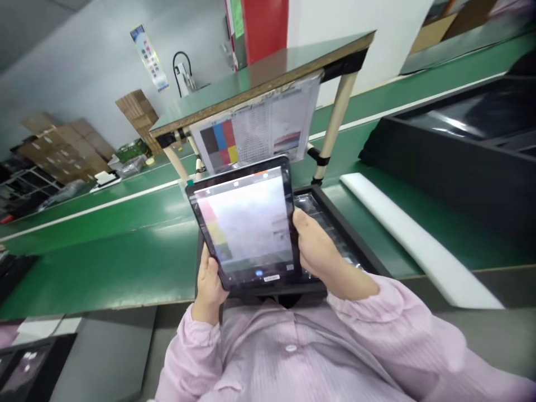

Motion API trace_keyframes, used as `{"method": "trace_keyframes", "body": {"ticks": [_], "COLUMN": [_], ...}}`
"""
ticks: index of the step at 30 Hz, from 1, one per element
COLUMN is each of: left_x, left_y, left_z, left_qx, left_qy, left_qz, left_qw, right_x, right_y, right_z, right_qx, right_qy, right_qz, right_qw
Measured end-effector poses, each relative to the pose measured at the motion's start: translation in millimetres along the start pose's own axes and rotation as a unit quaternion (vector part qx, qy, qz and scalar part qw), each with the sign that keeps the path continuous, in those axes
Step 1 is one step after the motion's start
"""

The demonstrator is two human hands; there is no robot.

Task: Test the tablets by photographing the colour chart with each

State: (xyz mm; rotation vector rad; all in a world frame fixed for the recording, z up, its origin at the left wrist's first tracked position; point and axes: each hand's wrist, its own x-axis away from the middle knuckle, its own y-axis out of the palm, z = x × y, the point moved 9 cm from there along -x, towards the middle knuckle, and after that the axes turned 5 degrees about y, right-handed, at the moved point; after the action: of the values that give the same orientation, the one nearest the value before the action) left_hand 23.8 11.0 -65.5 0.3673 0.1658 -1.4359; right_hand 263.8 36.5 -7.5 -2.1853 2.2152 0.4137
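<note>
A black-framed tablet [251, 223] with a lit screen is held up between my two hands, tilted a little. My left hand [209, 282] grips its lower left corner, the thumb on the front edge. Around the right edge my right hand [314, 240] is closed, its thumb at the bezel. The screen shows a pale picture with pink and yellow patches at its left. Behind the tablet hangs a printed sheet [255, 125] with colour blocks. Below it a black tray [347, 234] with clear plastic inside is partly covered by the tablet and my right hand.
A green workbench [125, 262] runs across the view, with a raised shelf [268, 72] on pale posts. To the right lie a white foam strip [414, 234] and a large black bin [452, 167]. Cardboard boxes [67, 145] are stacked at the far left.
</note>
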Motion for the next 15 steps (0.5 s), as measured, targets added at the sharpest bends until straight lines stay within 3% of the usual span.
{"method": "trace_keyframes", "body": {"ticks": [4,8,12,15], "left_x": [-6.5,-6.2,-1.3,2.5], "left_y": [1.5,3.0,7.4,9.8], "left_z": [0.4,-7.5,-10.4,-9.0], "left_qx": [0.08,0.155,0.206,0.214], "left_qy": [-0.029,-0.072,-0.094,-0.105], "left_qz": [0.029,0.072,0.087,0.101], "left_qw": [0.996,0.983,0.97,0.966], "right_x": [2.9,2.0,1.0,-7.4], "right_y": [10.0,11.5,5.5,3.7], "right_z": [-41.8,-63.0,-64.8,-52.2], "right_qx": [0.07,0.147,0.214,0.241], "right_qy": [-0.112,-0.192,-0.248,-0.224], "right_qz": [-0.041,-0.07,-0.05,-0.045], "right_qw": [0.99,0.968,0.944,0.943]}}
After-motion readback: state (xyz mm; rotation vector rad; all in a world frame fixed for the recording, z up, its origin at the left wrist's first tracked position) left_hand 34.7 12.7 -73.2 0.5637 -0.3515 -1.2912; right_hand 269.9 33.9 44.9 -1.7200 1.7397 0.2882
